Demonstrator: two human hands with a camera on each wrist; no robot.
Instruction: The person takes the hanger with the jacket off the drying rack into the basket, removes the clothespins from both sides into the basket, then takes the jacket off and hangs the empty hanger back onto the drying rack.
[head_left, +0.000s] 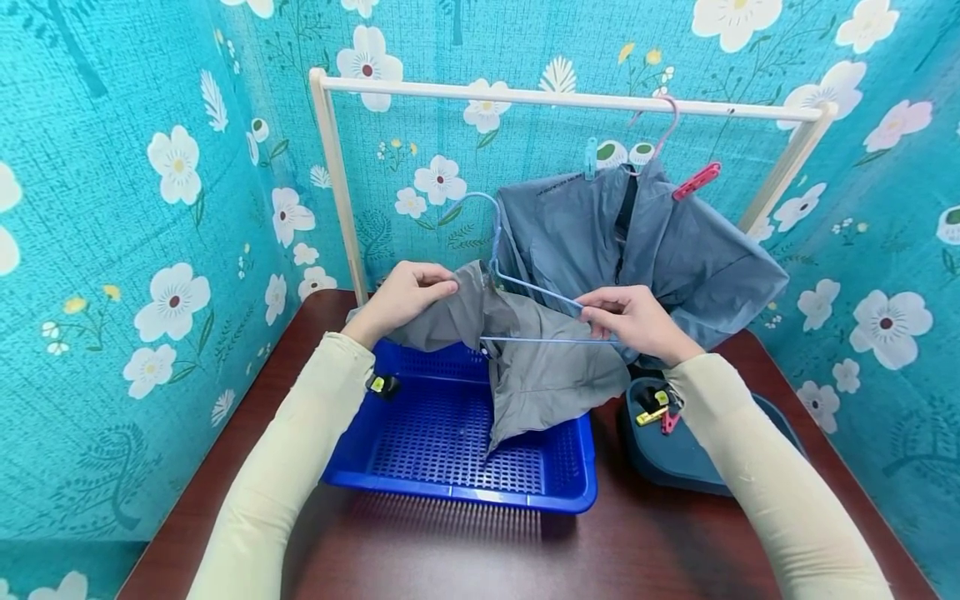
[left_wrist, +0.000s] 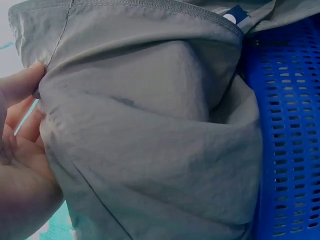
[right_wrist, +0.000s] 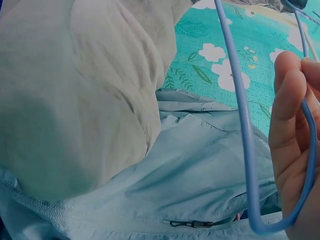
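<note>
My left hand pinches the upper edge of a grey zip-up garment, thumb on the near face in the left wrist view. The cloth hangs over the back of a blue basket. My right hand grips a blue hanger at its right end, thumb and fingers about the bent wire. The hanger's hook points up and left. Its left part is hidden by the grey cloth, while its right part lies outside the garment. A white-and-blue label shows near the garment's zipper edge.
A blue-grey jacket hangs on a pink hanger from a wooden rack, with a red clothespin and a light-blue one. At right stands a dark lidded box bearing yellow and pink clothespins.
</note>
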